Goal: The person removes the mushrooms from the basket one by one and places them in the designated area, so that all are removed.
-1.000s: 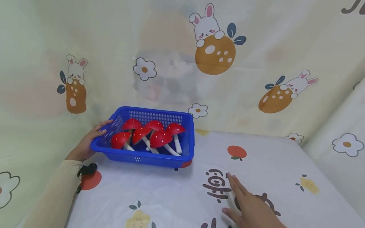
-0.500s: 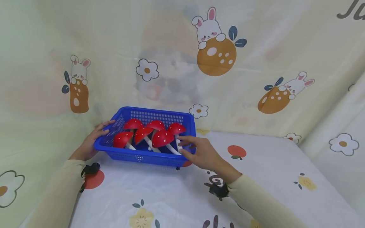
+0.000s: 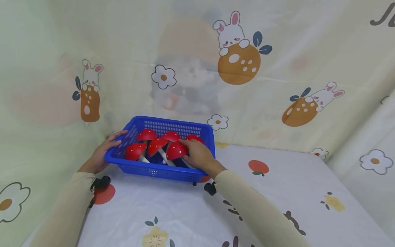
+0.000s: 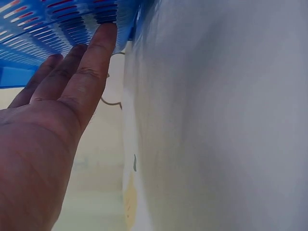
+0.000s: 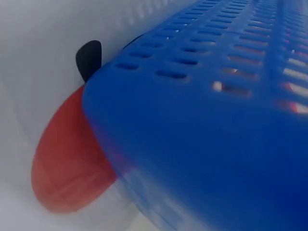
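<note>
In the head view a blue plastic basket [image 3: 154,170] contains several toy mushrooms with red, white-dotted caps and white stems. My left hand [image 3: 100,154] holds the basket's left end, with thumb and forefinger at the rim. The left wrist view shows its other fingers [image 4: 89,72] extended along the slotted outer wall. Inside the basket's right part, my right hand [image 3: 199,154] pinches the cap of the front right mushroom [image 3: 176,150]. That hand partly covers another mushroom [image 3: 195,138] behind it. The right wrist view shows the basket's outside, with the hand hidden.
A white printed cloth [image 3: 182,212] covers the table. Behind the basket hangs a pale curtain [image 3: 185,41] with rabbit and flower prints, and it continues at both sides. More mushrooms [image 3: 135,151] lie in the basket's left part.
My right hand has come from the table at front right over the basket's rim and onto the front right mushroom. My left hand has stayed on the basket's left end.
</note>
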`<state>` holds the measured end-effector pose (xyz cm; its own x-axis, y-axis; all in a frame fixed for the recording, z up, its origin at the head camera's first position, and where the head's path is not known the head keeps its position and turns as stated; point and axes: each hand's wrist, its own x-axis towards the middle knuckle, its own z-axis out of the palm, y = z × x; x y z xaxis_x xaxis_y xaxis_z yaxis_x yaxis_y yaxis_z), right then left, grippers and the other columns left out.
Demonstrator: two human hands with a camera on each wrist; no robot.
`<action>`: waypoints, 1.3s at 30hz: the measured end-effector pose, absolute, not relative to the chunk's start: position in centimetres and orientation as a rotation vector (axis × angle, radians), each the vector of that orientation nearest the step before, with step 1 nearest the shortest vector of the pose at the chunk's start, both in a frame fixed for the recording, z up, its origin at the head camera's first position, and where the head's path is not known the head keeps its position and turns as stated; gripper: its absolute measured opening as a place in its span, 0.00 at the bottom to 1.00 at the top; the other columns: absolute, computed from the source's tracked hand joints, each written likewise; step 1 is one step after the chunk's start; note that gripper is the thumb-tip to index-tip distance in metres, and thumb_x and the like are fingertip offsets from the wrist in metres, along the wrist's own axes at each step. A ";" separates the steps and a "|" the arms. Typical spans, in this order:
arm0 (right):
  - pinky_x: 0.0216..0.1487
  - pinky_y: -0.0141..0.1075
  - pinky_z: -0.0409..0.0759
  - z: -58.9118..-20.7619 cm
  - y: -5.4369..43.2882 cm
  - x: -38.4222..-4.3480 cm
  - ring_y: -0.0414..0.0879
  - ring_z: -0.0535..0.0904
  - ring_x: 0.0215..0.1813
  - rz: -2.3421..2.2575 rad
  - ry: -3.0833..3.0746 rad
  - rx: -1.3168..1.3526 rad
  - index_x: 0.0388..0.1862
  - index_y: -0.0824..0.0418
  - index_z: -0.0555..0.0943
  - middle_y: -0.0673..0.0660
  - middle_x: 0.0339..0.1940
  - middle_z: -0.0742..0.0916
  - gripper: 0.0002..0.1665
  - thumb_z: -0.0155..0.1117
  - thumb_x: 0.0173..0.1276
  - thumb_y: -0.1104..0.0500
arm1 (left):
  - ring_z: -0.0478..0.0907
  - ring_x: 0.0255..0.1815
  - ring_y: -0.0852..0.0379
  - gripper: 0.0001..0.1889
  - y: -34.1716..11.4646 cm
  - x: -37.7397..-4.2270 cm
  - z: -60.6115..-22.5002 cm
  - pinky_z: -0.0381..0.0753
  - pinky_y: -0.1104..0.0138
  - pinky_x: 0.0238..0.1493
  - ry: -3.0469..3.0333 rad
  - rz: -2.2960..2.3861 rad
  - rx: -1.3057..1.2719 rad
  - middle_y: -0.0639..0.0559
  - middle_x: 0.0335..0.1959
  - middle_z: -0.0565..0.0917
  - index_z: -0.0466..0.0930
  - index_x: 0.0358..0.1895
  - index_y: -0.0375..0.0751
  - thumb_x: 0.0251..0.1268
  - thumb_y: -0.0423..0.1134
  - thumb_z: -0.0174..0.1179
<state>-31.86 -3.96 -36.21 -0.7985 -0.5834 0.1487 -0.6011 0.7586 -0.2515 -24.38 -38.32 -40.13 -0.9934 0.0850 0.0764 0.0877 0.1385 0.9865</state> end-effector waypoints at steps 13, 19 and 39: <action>0.19 0.26 0.64 -35.5 -3.6 -31.2 0.40 0.69 0.17 0.545 -2.669 1.036 0.62 0.51 0.79 0.48 0.14 0.80 0.24 0.67 0.68 0.52 | 0.43 0.80 0.33 0.28 -38.6 -25.2 -39.5 0.81 0.74 0.52 -2.350 -2.081 -0.167 0.45 0.81 0.39 0.48 0.79 0.64 0.79 0.48 0.39; 0.18 0.26 0.61 -35.5 -3.9 -31.4 0.40 0.66 0.15 0.503 -2.623 1.008 0.60 0.55 0.82 0.49 0.10 0.71 0.20 0.64 0.71 0.52 | 0.43 0.79 0.33 0.29 -38.6 -24.8 -39.4 0.81 0.74 0.50 -2.335 -2.097 -0.163 0.43 0.81 0.39 0.47 0.79 0.62 0.79 0.47 0.39; 0.15 0.30 0.64 -33.9 -0.2 -32.5 0.43 0.70 0.14 0.543 -2.164 0.885 0.53 0.60 0.85 0.54 0.12 0.82 0.16 0.66 0.68 0.57 | 0.45 0.79 0.33 0.29 -38.0 -24.4 -40.0 0.81 0.72 0.53 -2.347 -2.086 -0.123 0.44 0.81 0.39 0.47 0.79 0.63 0.79 0.49 0.39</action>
